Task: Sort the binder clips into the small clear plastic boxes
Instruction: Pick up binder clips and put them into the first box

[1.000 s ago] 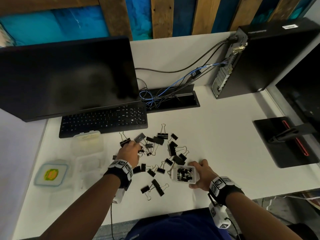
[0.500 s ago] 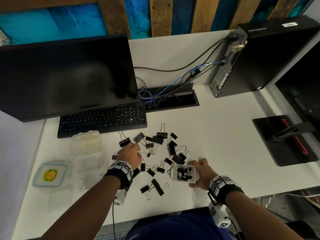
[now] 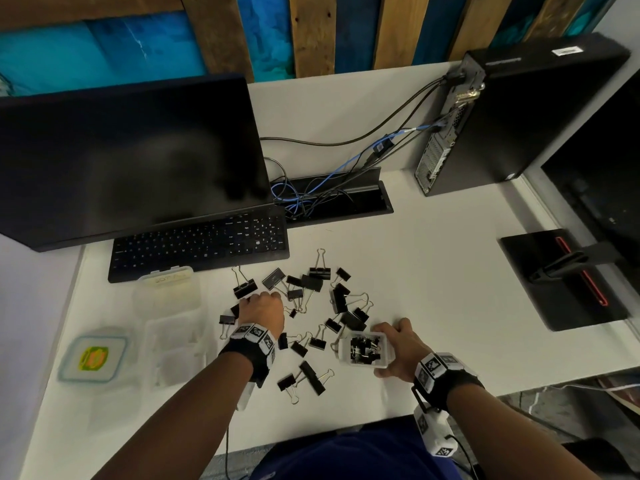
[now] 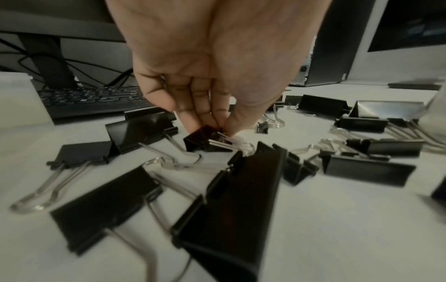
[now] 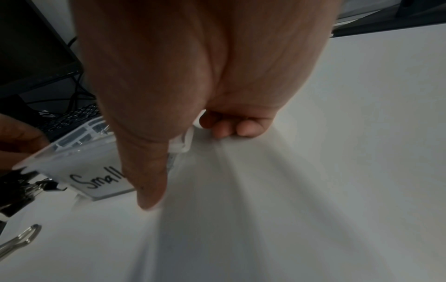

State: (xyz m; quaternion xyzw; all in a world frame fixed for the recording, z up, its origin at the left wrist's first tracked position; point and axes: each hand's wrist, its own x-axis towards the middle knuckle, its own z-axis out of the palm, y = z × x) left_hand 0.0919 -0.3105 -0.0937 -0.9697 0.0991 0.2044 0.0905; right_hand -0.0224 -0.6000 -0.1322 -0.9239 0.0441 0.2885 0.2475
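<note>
Several black binder clips of mixed sizes lie scattered on the white desk. My left hand reaches down among them, and in the left wrist view its fingertips pinch a small black clip that still touches the desk. My right hand grips a small clear box holding several small clips. The right wrist view shows this box labelled "Small", with my thumb across its side.
Empty clear boxes and a lidded one stand left of the clips, beside a container with a yellow label. A keyboard and monitor lie behind; a computer tower and a monitor base at right.
My left hand drew back slightly toward me within the pile and closed its fingertips on a small clip. The right hand and its box stayed put.
</note>
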